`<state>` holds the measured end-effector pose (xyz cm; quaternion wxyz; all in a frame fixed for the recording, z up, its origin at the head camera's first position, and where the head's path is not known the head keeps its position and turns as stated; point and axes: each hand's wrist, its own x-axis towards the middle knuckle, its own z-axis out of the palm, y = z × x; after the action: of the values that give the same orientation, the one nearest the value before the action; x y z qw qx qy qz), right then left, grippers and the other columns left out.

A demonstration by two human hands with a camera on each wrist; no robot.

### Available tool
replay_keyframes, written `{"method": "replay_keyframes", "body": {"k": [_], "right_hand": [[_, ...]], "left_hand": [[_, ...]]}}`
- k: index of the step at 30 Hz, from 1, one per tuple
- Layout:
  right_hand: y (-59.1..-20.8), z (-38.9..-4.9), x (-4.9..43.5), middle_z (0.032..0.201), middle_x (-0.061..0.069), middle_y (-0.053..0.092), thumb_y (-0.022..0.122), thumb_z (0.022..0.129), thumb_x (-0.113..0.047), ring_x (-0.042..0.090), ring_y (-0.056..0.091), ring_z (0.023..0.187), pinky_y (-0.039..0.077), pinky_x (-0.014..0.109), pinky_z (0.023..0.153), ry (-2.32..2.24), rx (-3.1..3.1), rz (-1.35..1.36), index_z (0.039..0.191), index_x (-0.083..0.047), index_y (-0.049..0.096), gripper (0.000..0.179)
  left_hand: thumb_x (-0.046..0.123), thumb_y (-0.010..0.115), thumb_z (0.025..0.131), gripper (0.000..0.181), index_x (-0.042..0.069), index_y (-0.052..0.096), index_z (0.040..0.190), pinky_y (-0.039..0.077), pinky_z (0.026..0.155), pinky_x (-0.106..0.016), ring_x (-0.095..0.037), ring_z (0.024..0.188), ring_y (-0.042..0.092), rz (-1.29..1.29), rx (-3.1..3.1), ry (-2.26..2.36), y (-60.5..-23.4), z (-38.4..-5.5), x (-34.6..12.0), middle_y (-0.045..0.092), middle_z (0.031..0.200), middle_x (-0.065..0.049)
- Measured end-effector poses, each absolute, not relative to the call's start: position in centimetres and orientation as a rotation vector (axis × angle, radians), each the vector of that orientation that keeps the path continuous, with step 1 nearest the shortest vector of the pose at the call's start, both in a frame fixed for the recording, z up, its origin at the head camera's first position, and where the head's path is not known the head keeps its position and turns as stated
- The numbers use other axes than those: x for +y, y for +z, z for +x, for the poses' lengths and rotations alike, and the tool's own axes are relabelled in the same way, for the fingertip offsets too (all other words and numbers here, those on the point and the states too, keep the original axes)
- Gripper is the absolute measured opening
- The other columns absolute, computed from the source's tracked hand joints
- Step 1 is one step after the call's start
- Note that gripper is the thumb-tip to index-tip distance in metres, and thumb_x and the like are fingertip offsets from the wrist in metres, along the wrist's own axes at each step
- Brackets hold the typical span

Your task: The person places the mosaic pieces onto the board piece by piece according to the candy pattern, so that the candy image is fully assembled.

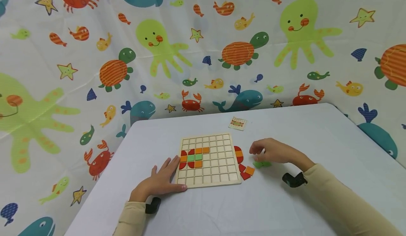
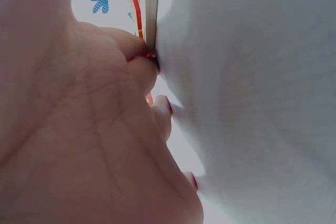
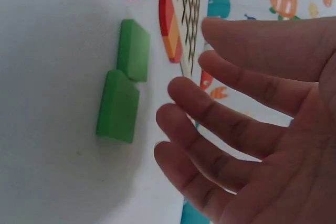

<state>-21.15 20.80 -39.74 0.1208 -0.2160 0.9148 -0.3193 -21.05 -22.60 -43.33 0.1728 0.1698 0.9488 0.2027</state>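
Note:
A wooden grid board [image 1: 219,178] lies on the table, with red, orange and green tiles set in its left squares. My left hand [image 1: 158,183] rests at the board's lower left, its thumb along the near corner and its fingers touching the left edge. In the left wrist view the palm hides most of the board's edge [image 2: 151,14]. Above two green tiles [image 3: 118,108] hovers my right hand [image 1: 272,150], fingers loosely bent and apart from them. Nothing lies between its fingers in the right wrist view.
Right of the board lie a loose orange tile [image 1: 250,171], red tiles [image 1: 245,176] and a rounded red-and-orange group [image 1: 238,154]. A small pattern card [image 1: 237,123] lies behind the board. A sea-animal curtain [image 1: 203,81] hangs behind the white table [image 1: 222,211].

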Motion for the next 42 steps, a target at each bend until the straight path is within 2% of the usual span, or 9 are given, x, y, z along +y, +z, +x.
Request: {"method": "replay_keyframes", "body": {"k": [10, 18, 28, 35, 42], "right_hand": [[-40.8, -21.4, 21.1, 0.103, -0.003, 0.061, 0.087, 0.087, -0.007, 0.021, 0.054, 0.103, 0.053, 0.034, 0.087, -0.778, 2.653, -0.718, 0.105, -0.013, 0.073, 0.023], [-41.3, -21.7, 20.7, 0.097, -0.004, 0.058, 0.089, 0.086, -0.008, 0.021, 0.051, 0.103, 0.052, 0.035, 0.087, -0.721, 2.683, -0.697, 0.1, -0.015, 0.069, 0.026], [-42.5, -22.6, 20.2, 0.082, -0.003, 0.057, 0.082, 0.092, -0.002, 0.018, 0.055, 0.082, 0.05, 0.031, 0.071, -0.937, 2.81, -0.658, 0.095, -0.013, 0.064, 0.021], [-41.8, -23.3, 19.2, 0.089, -0.003, 0.067, 0.08, 0.094, -0.004, 0.019, 0.06, 0.085, 0.055, 0.035, 0.08, -1.084, 2.836, -0.626, 0.104, -0.007, 0.072, 0.012], [-41.7, -24.0, 18.1, 0.091, -0.002, 0.073, 0.079, 0.095, -0.006, 0.02, 0.065, 0.086, 0.057, 0.039, 0.082, -1.201, 2.834, -0.603, 0.101, -0.009, 0.074, 0.009]], "left_hand": [[0.063, 0.083, 0.081, 0.123, 0.011, 0.02, 0.172, -0.005, 0.12, -0.076, -0.04, 0.163, 0.004, 0.477, 2.69, 0.577, -43.4, -21.1, -22.6, 0.019, 0.178, -0.013], [0.065, 0.083, 0.081, 0.123, 0.011, 0.02, 0.172, -0.005, 0.12, -0.077, -0.04, 0.163, 0.004, 0.484, 2.694, 0.566, -43.4, -21.2, -22.7, 0.018, 0.178, -0.013], [0.064, 0.083, 0.082, 0.122, 0.01, 0.021, 0.172, -0.004, 0.12, -0.077, -0.041, 0.163, 0.005, 0.48, 2.689, 0.577, -43.2, -21.0, -22.7, 0.019, 0.177, -0.014], [0.064, 0.083, 0.082, 0.122, 0.01, 0.021, 0.172, -0.004, 0.12, -0.077, -0.041, 0.163, 0.004, 0.478, 2.697, 0.571, -43.3, -21.0, -22.7, 0.019, 0.178, -0.014], [0.064, 0.083, 0.082, 0.122, 0.009, 0.021, 0.172, -0.004, 0.12, -0.077, -0.041, 0.163, 0.004, 0.483, 2.697, 0.571, -43.3, -21.0, -22.6, 0.019, 0.177, -0.014]]}}
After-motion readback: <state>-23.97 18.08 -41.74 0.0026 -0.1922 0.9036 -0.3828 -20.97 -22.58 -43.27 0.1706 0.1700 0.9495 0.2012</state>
